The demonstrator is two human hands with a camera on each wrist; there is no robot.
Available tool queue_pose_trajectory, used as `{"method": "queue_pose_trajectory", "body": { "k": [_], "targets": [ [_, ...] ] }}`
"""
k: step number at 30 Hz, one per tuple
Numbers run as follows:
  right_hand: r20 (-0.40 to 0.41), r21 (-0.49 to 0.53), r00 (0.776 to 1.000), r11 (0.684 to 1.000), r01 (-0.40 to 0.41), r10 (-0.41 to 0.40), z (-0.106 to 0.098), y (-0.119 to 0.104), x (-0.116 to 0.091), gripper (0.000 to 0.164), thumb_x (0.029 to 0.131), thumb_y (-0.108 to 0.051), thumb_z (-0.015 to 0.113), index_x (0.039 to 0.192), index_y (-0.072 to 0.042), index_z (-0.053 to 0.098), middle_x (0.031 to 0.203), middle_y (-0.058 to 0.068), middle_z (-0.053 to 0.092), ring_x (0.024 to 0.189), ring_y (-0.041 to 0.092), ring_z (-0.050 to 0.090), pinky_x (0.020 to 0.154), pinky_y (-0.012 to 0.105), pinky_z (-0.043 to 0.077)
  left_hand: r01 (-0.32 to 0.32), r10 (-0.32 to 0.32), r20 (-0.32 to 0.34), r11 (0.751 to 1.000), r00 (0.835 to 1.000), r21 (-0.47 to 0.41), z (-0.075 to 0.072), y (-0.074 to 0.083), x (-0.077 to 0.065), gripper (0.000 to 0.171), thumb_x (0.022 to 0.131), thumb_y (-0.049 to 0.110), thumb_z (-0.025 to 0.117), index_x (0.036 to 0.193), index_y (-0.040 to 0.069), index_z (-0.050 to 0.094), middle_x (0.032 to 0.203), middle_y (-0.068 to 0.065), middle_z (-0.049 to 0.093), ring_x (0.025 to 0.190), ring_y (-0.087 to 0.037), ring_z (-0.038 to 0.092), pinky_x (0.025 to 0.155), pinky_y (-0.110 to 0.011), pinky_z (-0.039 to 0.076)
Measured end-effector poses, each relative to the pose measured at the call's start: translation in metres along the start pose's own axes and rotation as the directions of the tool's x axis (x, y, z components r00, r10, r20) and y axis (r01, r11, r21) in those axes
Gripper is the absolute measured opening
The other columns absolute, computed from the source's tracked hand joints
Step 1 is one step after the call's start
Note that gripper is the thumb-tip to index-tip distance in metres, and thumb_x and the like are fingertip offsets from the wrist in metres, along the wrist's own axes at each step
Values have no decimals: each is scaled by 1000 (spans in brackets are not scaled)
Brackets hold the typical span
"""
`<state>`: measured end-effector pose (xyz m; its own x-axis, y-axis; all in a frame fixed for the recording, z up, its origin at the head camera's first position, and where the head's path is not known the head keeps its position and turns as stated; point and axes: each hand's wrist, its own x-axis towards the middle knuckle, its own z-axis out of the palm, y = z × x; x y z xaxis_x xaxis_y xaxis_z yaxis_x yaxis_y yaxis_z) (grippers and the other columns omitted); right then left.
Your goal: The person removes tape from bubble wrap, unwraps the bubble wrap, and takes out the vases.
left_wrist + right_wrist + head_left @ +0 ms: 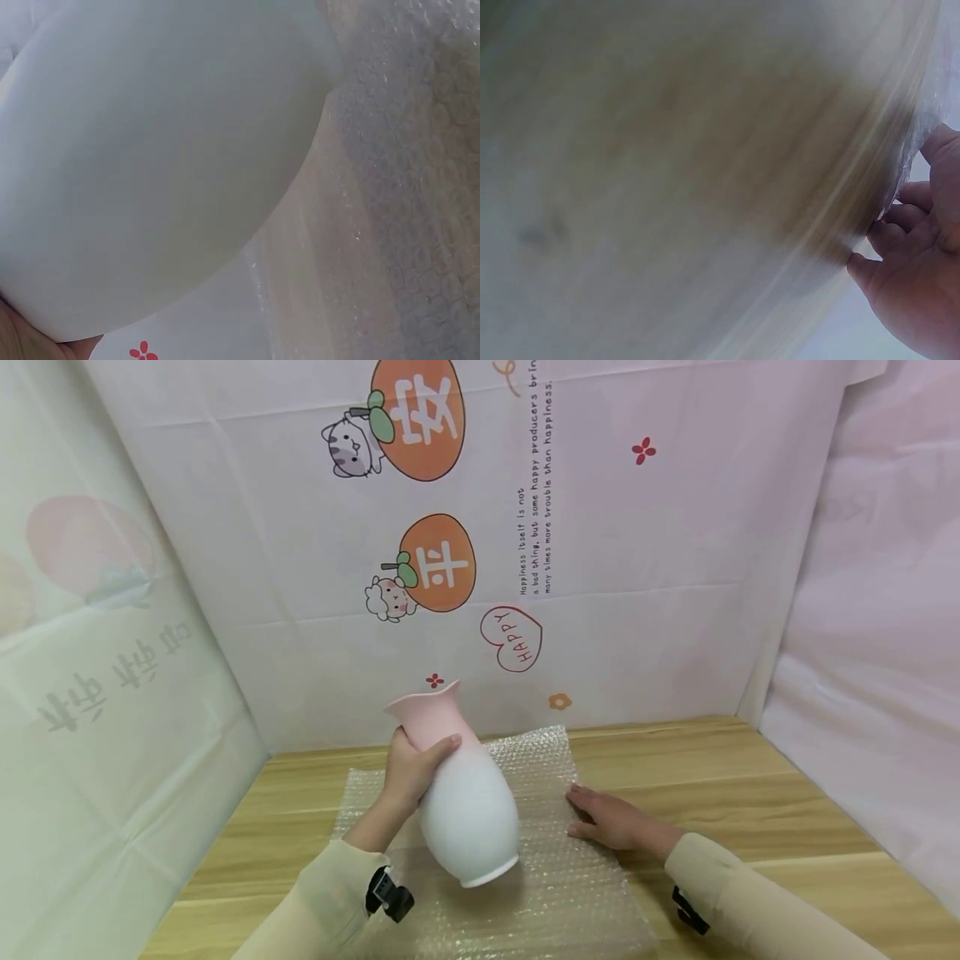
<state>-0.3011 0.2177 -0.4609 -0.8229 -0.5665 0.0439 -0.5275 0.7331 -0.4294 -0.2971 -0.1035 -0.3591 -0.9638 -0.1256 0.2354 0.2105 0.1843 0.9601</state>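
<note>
A vase [471,806], pink at the wavy flared neck and white on its rounded body, leans over a sheet of bubble wrap [547,860], its base toward me. My left hand [411,767] grips it just below the neck, thumb across the front. The white body [165,165] fills much of the left wrist view. At the wrap's right edge lies my right hand [611,818], fingers reaching left and thumb apart from them. Fingertips [885,236] meet the table beside the wrap's edge in the right wrist view.
The bubble wrap lies flat on a wood-grain table [750,827]. Printed cloth [637,568] hangs upright behind the table, and pale cloths [870,635] stand along both sides. A black wrist strap [388,893] sits over the left sleeve.
</note>
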Motion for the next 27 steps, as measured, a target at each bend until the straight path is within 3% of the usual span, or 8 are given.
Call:
{"method": "queue_pose_trajectory", "body": {
  "k": [7, 13, 27],
  "targets": [
    [0, -4, 1000, 1000, 13, -13, 0, -2, 0, 66, 97, -30, 60, 140, 16, 38, 146, 34, 31, 135, 47, 30, 108, 56, 26, -54, 56, -61, 998, 997, 42, -6, 1, -5, 78, 75, 32, 82, 131, -4, 40, 114, -22, 54, 98, -36, 61, 76, -48, 55],
    [-7, -14, 1000, 1000, 15, -15, -1, -1, -1, 66, 97, -30, 61, 139, 16, 39, 146, 35, 32, 135, 48, 30, 107, 57, 26, -109, 115, -75, 991, 991, 79, -11, 2, -5, 80, 74, 32, 83, 132, -2, 39, 114, -20, 54, 98, -35, 60, 77, -49, 54],
    [6, -16, 1000, 1000, 15, -14, -2, -3, -2, 66, 97, -28, 60, 140, 17, 36, 147, 34, 31, 136, 47, 29, 107, 56, 26, -242, 260, -155, 962, 953, 125, -30, 7, -5, 81, 70, 25, 86, 131, -2, 40, 112, -18, 54, 96, -32, 59, 77, -48, 53]
  ]
}}
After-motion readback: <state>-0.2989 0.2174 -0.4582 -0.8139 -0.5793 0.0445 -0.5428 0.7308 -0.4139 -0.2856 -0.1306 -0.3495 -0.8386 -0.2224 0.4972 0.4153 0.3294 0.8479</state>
